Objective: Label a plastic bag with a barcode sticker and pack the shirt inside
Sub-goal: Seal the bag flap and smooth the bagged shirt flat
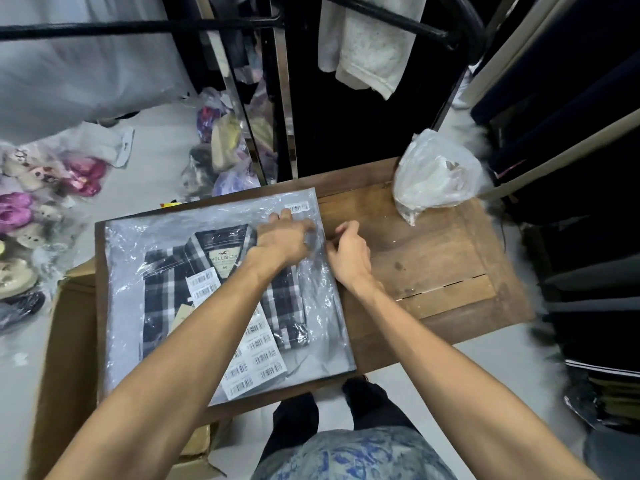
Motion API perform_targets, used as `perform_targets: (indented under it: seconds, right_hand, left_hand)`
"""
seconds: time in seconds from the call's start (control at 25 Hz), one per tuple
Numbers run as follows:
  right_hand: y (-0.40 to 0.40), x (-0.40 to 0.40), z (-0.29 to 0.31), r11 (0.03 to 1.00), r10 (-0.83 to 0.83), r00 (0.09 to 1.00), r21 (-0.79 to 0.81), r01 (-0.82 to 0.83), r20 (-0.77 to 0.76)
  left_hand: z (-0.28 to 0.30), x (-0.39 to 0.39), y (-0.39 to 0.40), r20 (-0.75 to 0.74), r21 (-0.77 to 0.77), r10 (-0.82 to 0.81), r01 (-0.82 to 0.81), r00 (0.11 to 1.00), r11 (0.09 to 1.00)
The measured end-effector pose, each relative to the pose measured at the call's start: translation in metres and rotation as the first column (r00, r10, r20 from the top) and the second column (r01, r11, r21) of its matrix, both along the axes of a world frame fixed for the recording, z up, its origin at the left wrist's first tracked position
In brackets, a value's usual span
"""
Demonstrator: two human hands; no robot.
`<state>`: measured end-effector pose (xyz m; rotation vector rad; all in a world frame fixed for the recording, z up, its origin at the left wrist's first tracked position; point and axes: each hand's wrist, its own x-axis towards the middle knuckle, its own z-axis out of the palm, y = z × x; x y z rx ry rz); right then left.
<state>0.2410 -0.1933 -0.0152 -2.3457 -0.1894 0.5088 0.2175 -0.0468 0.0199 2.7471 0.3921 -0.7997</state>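
Note:
A clear plastic bag (131, 244) lies flat on the wooden table (433, 251), with a folded dark plaid shirt (166, 292) inside it. One barcode sticker (297, 207) is stuck at the bag's far right corner. A sheet of barcode stickers (258, 355) lies at the bag's near end, partly under my left forearm. My left hand (282, 237) presses flat on the bag near the shirt collar. At the bag's right edge, my right hand (348, 251) pinches the plastic.
A crumpled white plastic bag (433, 174) sits at the table's far right corner. An open cardboard box (65, 341) stands on the floor to the left. Bagged shoes (31, 209) lie on the floor at the left. Hanging clothes (571, 133) crowd the right side.

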Motion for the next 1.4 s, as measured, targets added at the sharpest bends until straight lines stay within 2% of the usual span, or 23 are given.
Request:
perform_targets:
  seconds: [0.08,0.16,0.36,0.56,0.8,1.2,1.4]
  right_hand:
    - [0.005,0.004,0.002,0.999,-0.033,0.999,0.016,0.034,-0.019]
    - [0.008,0.008,0.003,0.995,-0.075,0.995,0.054,0.079,-0.069]
    - [0.007,0.009,0.002,0.988,-0.117,0.989,0.091,0.125,-0.095]
    - [0.005,0.004,0.003,0.996,-0.084,0.995,0.021,0.086,-0.054]
    - [-0.005,-0.016,0.007,1.0,-0.004,1.0,-0.017,0.003,-0.01]
    - [-0.032,-0.06,0.002,0.998,-0.031,0.999,-0.049,0.03,-0.019]
    - [-0.044,-0.074,0.007,0.998,-0.021,0.999,-0.061,0.019,-0.046]
  left_hand:
    - [0.005,-0.018,-0.009,-0.081,0.019,-0.065,0.067,0.995,0.998]
    - [0.007,-0.03,-0.015,-0.146,0.021,-0.054,0.058,0.988,0.998]
    - [-0.001,-0.034,-0.023,-0.161,0.048,-0.012,0.02,0.987,0.999]
    - [0.0,-0.026,-0.03,-0.222,0.099,0.002,0.02,0.975,0.995]
    - [-0.003,-0.032,-0.03,-0.21,0.13,-0.04,0.068,0.977,0.989]
    - [-0.017,-0.034,-0.025,-0.141,0.109,-0.05,0.066,0.989,0.992]
    - [-0.014,-0.043,-0.021,-0.05,0.068,-0.06,0.064,0.997,0.996]
